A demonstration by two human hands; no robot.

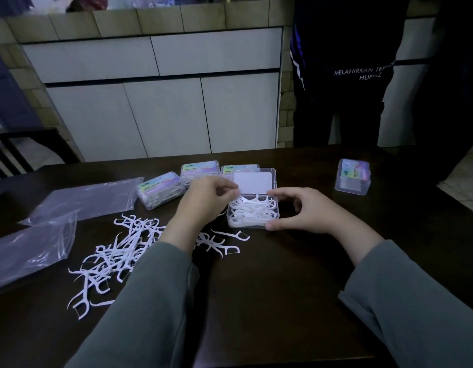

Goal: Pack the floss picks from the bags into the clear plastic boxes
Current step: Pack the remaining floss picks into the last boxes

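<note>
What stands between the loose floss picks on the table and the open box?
Nothing visible blocks it. The open box has its lid up, the loose floss picks lie left of it, and only the left hand is between.

Your dark tabletop [269, 288] carries: loose floss picks [118, 251] left of centre, two clear bags [84, 200], one open box [252, 212] of picks, three closed boxes [161, 189] behind, probably another closed box [352, 176] far right.
</note>
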